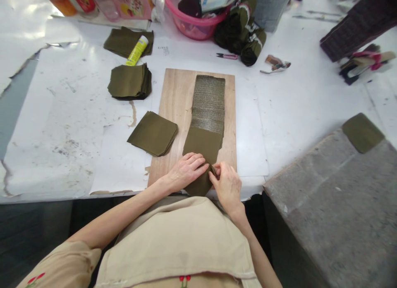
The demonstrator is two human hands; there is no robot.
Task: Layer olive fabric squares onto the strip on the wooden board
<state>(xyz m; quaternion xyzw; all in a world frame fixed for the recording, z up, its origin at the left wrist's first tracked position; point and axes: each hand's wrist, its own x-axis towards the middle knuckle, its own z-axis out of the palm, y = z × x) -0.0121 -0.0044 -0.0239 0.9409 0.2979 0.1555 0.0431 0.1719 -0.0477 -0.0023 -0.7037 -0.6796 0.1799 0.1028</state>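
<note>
Overlapping olive-green fabric pieces (203,141) run down a wooden board (176,98); their exposed edges at the far end look greyish and shiny. My left hand (188,171) lies flat over the near end of the row, its fingers stretched out and pressing on the cloth. Beside it, my right hand (228,182) pinches the edge of the nearest fabric piece (198,185) between thumb and fingers. That piece hangs toward the table's front edge and is partly covered by both hands. A loose stack of fabric pieces (153,133) rests partly on the board's left side.
Further left are two more fabric stacks (128,81), with a yellow-green tube (137,51) on them. Behind the board stand a pink basket (195,25), dark yarn bundles (245,27) and small pink-handled snips (227,56). A grey board (338,201) juts in at right, bearing one fabric piece (362,132).
</note>
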